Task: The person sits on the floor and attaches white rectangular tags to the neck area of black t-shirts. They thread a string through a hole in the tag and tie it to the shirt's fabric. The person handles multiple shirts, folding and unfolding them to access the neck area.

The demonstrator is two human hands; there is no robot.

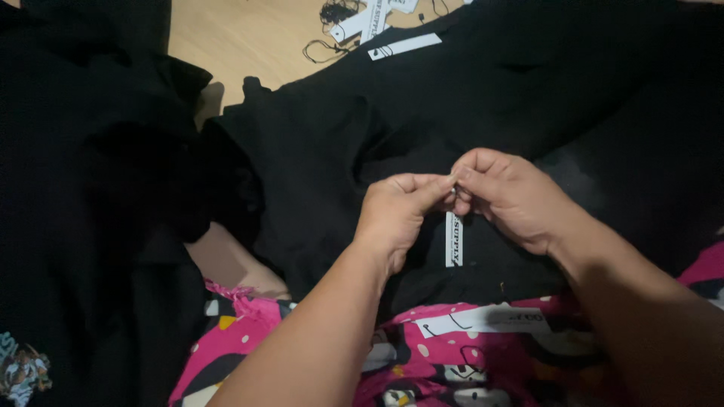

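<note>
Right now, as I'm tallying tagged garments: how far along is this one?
Nothing looks finished. In hand: left hand and right hand pinch the top of a white hang tag over the black garment. Left: loose white tags on the wooden floor.

- The top of the narrow white paper tag (452, 240) is hidden behind the fingertips of the left hand (396, 215) and the right hand (507, 197).
- What the fingertips pinch there is too small to tell.
- The pile of white paper tags with black strings (369, 21) is cut off by the top edge.
- The big black cloth garment (317, 151) runs off the right edge, and its folds are too dark to tell apart.
- The small colourful print (21, 373) is cut off at the left corner.
</note>
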